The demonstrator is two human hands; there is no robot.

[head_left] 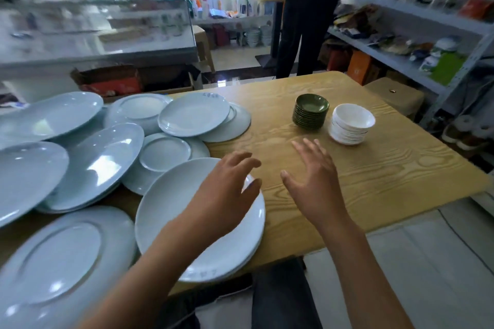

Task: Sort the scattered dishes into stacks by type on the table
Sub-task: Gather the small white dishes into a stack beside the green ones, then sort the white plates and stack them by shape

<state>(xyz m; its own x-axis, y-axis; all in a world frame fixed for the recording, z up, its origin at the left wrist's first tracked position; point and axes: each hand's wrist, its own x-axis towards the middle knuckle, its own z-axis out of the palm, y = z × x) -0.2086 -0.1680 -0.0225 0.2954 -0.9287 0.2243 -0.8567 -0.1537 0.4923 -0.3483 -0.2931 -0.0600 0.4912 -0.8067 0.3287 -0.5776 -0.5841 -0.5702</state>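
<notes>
Both hands empty, fingers spread and loose. The left hand [227,192] hovers over the right rim of the near white plate [171,211], possibly brushing it, hard to say. The right hand [315,179] floats above bare wooden table [387,168], palm facing in. Left of them, pale plates [96,157] lie overlapped and tilted, some upside down. Farther right, a stack of green saucers [311,112] stands just beside a stack of white bowls [351,123].
</notes>
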